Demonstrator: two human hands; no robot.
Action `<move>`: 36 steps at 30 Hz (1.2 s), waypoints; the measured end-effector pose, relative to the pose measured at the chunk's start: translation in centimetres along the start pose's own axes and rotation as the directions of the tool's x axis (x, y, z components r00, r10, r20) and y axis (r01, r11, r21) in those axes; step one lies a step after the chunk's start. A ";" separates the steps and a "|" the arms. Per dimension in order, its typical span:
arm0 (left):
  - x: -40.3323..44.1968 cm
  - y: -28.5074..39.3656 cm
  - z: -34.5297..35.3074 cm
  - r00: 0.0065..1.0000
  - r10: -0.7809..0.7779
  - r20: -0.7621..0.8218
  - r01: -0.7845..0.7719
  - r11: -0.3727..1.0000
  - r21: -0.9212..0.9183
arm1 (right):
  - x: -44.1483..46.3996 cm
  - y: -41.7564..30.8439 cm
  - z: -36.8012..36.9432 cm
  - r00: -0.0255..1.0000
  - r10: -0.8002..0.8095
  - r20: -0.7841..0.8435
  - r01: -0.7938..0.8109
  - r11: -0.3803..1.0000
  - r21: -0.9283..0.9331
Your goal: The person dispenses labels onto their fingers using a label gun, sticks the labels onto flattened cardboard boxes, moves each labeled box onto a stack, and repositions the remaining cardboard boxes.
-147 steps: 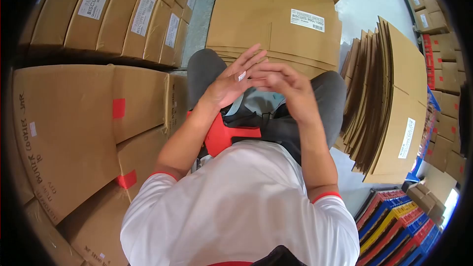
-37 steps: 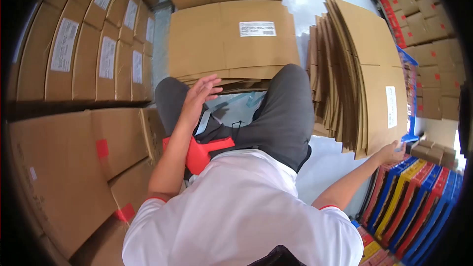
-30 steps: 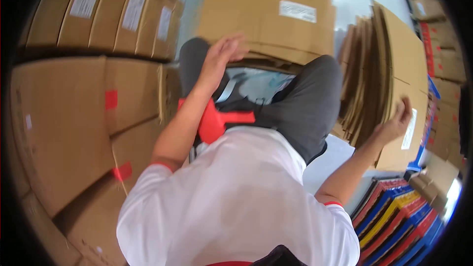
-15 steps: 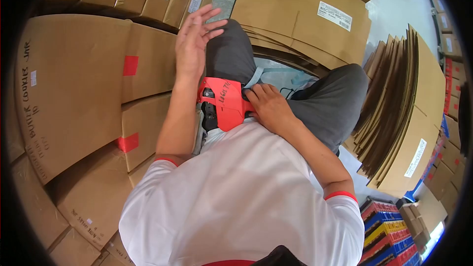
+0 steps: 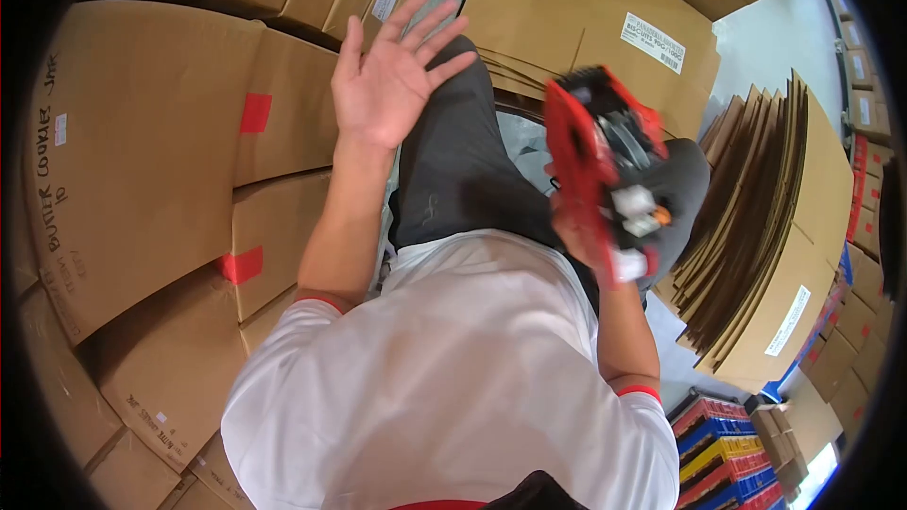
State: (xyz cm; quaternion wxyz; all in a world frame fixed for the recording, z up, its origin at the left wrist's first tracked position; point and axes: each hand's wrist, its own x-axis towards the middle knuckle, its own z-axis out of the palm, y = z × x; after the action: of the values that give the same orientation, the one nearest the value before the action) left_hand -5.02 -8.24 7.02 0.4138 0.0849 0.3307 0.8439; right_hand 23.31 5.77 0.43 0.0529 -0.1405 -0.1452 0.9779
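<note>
The red tool (image 5: 573, 137) has risen from the lap (image 5: 468, 179) to near the right knee (image 5: 688, 184), held by the right hand (image 5: 578, 227), whose closed grip should preferably stay firm, while the left hand (image 5: 383, 90), empty, spreads wide near the cartons (image 5: 300, 123).

Over on the left, brown cartons (image 5: 151, 132) are packed close, one handwritten "BUTTER COOKIES JAR", with red tape (image 5: 256, 113) at their edges. Ahead of me lie flattened cardboard sheets (image 5: 539, 0) bearing a white "BISCUITS 90G/100G" label (image 5: 653, 42). More cardboard (image 5: 756, 217) stands on edge at right, above red, blue and yellow crates (image 5: 727, 449) on the pale floor (image 5: 777, 33).
</note>
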 end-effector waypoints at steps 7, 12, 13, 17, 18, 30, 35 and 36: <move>0.1 -1.2 4.1 0.988 -0.093 0.126 0.100 0.994 -0.045 | -0.5 0.2 0.0 0.900 -0.430 0.066 0.305 0.514 -0.802; 0.0 -1.4 4.5 0.984 -0.099 0.150 0.090 0.994 0.067 | 0.0 -0.8 3.6 0.863 -0.480 0.158 0.233 0.101 -0.967; 0.0 -1.5 4.5 0.984 -0.099 0.151 0.089 0.994 0.067 | 0.0 -1.0 3.9 0.870 -0.459 0.182 0.179 -0.050 -0.983; -0.2 -1.7 4.3 0.982 -0.119 0.145 0.109 0.991 0.076 | 1.1 0.3 0.5 0.804 -0.514 0.299 0.212 -0.222 -0.952; -0.2 -1.8 4.3 0.981 -0.125 0.149 0.114 0.990 0.078 | 1.2 0.8 -1.0 0.760 -0.551 0.346 0.254 -0.239 -0.937; -0.2 -0.7 4.1 0.978 -0.060 0.201 0.063 0.998 -0.012 | 1.5 1.0 -0.3 0.754 -0.568 0.330 0.236 -0.233 -0.943; -1.1 -2.2 4.6 0.970 -0.161 0.182 0.069 0.899 0.432 | 1.3 1.3 0.8 0.784 -0.621 0.002 0.127 0.157 -0.979; -1.4 -2.5 4.8 0.969 -0.165 0.185 0.071 0.899 0.432 | 1.6 0.6 -0.7 0.811 -0.556 0.181 0.031 -0.268 -0.963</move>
State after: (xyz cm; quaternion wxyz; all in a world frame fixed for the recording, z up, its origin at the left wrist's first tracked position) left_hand -0.57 -5.84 9.35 0.4697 0.2436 0.4627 0.7113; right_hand 21.90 5.59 -0.79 0.1975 -0.2544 -0.8489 0.4192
